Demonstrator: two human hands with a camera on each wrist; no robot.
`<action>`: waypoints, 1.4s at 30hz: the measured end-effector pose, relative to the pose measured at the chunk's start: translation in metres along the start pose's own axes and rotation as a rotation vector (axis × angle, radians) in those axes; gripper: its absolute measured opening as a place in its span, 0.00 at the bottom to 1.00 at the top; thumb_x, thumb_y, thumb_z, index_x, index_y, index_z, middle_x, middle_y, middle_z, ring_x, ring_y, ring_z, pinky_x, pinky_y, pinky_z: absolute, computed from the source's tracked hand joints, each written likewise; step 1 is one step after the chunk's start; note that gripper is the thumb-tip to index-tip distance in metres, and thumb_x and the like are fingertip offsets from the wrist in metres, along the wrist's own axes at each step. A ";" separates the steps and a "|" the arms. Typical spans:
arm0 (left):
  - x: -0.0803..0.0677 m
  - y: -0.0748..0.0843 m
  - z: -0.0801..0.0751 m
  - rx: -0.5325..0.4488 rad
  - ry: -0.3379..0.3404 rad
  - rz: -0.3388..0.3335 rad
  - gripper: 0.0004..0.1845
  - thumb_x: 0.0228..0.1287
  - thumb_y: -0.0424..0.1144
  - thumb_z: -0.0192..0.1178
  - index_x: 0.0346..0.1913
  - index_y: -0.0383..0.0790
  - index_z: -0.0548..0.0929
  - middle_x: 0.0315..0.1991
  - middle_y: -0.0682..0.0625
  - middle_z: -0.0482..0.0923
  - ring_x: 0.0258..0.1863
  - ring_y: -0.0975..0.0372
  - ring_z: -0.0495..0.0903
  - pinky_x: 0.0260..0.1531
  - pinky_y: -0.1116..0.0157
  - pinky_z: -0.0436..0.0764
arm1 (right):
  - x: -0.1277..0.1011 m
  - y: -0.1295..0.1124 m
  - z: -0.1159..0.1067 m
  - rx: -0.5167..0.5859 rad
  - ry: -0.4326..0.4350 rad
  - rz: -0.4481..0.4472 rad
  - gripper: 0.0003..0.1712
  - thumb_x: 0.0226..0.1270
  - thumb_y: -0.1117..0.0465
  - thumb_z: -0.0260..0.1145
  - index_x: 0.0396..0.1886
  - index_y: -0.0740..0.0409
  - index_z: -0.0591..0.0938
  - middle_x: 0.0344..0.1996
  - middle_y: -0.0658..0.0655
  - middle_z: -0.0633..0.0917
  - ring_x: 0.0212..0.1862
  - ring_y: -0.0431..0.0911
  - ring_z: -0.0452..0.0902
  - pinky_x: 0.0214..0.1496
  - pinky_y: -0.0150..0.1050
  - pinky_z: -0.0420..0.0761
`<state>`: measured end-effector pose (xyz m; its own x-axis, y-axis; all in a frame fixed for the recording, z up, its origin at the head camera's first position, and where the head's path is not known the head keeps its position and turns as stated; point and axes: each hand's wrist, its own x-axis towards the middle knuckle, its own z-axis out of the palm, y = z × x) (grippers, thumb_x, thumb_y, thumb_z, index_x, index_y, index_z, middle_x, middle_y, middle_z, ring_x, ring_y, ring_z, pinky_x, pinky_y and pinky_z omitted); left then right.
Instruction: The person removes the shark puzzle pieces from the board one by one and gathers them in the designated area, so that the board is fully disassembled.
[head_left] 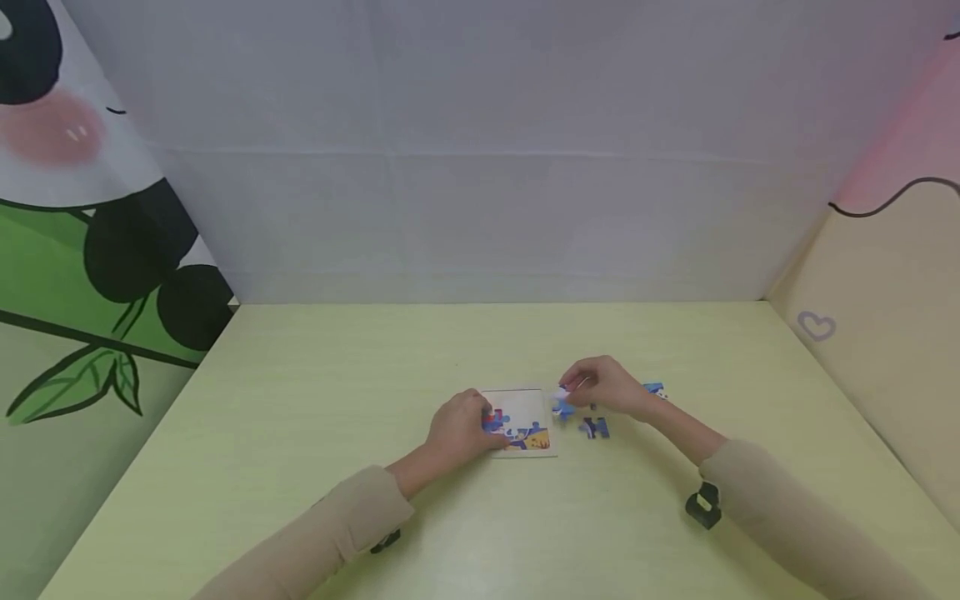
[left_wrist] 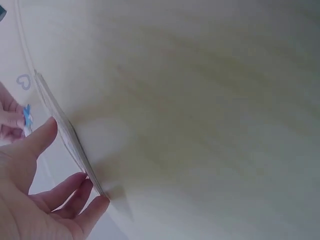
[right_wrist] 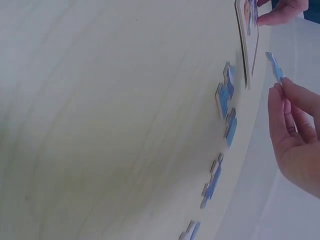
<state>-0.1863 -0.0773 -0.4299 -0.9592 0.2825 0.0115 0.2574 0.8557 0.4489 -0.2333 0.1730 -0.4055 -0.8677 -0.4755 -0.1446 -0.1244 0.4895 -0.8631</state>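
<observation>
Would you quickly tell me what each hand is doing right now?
Left hand: open, fingers resting on the puzzle board.
Right hand: pinching a blue puzzle piece, lifted off the table.

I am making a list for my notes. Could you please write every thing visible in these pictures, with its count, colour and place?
board: one, pale with a partly laid blue, red and yellow picture, middle of the table.
held piece: one, blue, pinched in the right hand, above the table beside the board.
loose pieces: at least three, blue, on the table right of the board.
table: one, pale yellow-green.
backdrop: one, grey-white, behind the table.
sleeves: two, beige, at the forearms.
left hand: one, rests on the board's left edge.
right hand: one, right of the board, holds the piece.
</observation>
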 end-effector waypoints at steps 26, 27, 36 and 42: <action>-0.008 -0.018 -0.006 -0.030 -0.098 0.145 0.31 0.43 0.47 0.71 0.48 0.28 0.78 0.53 0.40 0.72 0.51 0.51 0.72 0.51 0.57 0.73 | -0.051 0.059 -0.054 -0.050 -0.015 0.079 0.17 0.51 0.64 0.69 0.40 0.69 0.80 0.38 0.61 0.82 0.38 0.45 0.78 0.39 0.30 0.78; -0.008 -0.018 -0.006 -0.028 -0.097 0.145 0.31 0.43 0.47 0.71 0.48 0.29 0.78 0.53 0.41 0.72 0.51 0.51 0.72 0.51 0.57 0.73 | -0.052 0.059 -0.055 -0.051 -0.013 0.084 0.18 0.51 0.64 0.69 0.40 0.70 0.80 0.38 0.61 0.83 0.38 0.45 0.79 0.39 0.31 0.79; -0.009 -0.018 -0.007 -0.035 -0.085 0.141 0.31 0.42 0.47 0.71 0.47 0.29 0.78 0.52 0.40 0.72 0.51 0.50 0.72 0.50 0.57 0.73 | -0.057 0.060 -0.053 -0.096 0.014 0.068 0.15 0.50 0.67 0.68 0.38 0.72 0.80 0.35 0.63 0.83 0.33 0.45 0.79 0.33 0.31 0.79; -0.010 -0.019 -0.005 -0.031 -0.082 0.135 0.31 0.42 0.47 0.71 0.48 0.29 0.78 0.53 0.41 0.72 0.52 0.51 0.72 0.50 0.57 0.73 | -0.056 0.060 -0.047 -0.181 0.070 0.062 0.13 0.51 0.65 0.69 0.36 0.68 0.82 0.33 0.59 0.84 0.31 0.43 0.76 0.30 0.30 0.76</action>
<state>-0.1825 -0.0986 -0.4338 -0.9030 0.4296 0.0011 0.3783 0.7940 0.4758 -0.2146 0.2632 -0.4263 -0.9069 -0.3916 -0.1558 -0.1484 0.6428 -0.7515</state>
